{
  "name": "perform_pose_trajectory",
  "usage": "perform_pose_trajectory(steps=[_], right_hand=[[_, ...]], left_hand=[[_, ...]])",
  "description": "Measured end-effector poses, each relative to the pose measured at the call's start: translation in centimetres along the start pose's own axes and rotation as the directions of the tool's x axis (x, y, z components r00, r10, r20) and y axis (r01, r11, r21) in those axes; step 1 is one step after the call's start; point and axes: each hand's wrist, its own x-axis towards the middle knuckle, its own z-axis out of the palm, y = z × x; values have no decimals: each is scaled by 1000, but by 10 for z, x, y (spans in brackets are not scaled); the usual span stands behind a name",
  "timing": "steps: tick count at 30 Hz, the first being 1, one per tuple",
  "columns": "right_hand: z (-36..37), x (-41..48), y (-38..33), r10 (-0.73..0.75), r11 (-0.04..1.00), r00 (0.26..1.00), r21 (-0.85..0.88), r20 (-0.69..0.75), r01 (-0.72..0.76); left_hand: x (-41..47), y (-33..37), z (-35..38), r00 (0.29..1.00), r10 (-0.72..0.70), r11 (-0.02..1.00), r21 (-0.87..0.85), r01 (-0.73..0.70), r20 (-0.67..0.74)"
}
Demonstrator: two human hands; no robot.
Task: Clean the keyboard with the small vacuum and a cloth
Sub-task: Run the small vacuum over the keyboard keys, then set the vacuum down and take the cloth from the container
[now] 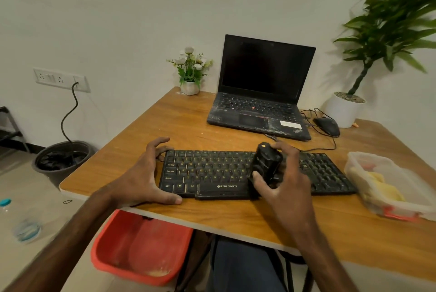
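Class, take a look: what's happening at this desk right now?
A person is vacuuming a black keyboard on a wooden table. The right hand grips the small black vacuum on the middle keys; the left hand holds the keyboard's left end steady. A yellow cloth lies unused in a clear tub at the right.

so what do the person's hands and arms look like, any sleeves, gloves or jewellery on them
Both are uncovered. The bare left hand and bare right hand wear no gloves, and no ring, watch or wristband shows. The left forearm and right forearm are uncovered right to the picture's edge, so no sleeve is in view. No tattoos or other markings can be made out.
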Motion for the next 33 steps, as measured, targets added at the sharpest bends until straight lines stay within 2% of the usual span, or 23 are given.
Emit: perform_pose_trajectory(steps=[2, 6, 10, 12, 14, 15, 16, 18, 19, 21, 24, 27, 30, 33], right_hand=[[-8, -5, 7, 1, 1000, 1000, -13, -12, -1], [-32, -3, 23, 131, 991, 980, 17, -147, -130], [-30, -16, 18, 42, 999, 998, -20, -48, -43], [-38, -15, 22, 52, 998, 996, -27, -79, -54], [-47, -10, 25, 144, 987, 973, 94, -182, -129], [-51, -8, 27, 215, 962, 952, 214, -219, -168], [-52, -8, 28, 305, 900, 924, 387, -232, -200], [-52, -9, 29, 507, 643, 846, 725, -162, -247], [-54, -9, 29, 571, 528, 813, 810, -115, -256], [-59, -10, 30, 634, 381, 773, 880, -25, -285], [-67, -16, 28, 649, 267, 753, 897, 104, -353], [-77, -32, 31, 656, 342, 749, 848, 94, -405], [-90, -47, 38, 707, 418, 708, 809, -4, -414], [-106, -56, 44, 712, 504, 692, 775, -122, -382]], left_hand=[[0, 0, 0, 1000, -1, 1000, -16, 1, 5], [-1, 2, 0, 1000, -15, 999, -35, 15, 14], [-2, 4, 0, 1000, -23, 998, -50, 23, 16], [-2, 6, 1, 999, -31, 999, -43, 32, 23], [-4, 7, 0, 999, -42, 998, -41, 43, 19], [-5, 8, 1, 999, -42, 999, -28, 42, 6], [-6, 10, 1, 999, -39, 999, 0, 39, -16], [-8, 13, 4, 997, -21, 997, 73, 27, -80], [-9, 15, 7, 992, -7, 995, 101, 20, -127], [-12, 17, 14, 968, 33, 989, 148, 5, -250], [-15, 30, 37, 920, 147, 968, 246, -57, -363], [-12, 65, 85, 907, 280, 937, 296, -186, -315], [-2, 107, 147, 903, 400, 873, 365, -324, -155], [12, 141, 202, 919, 394, 853, 362, -375, 23]])
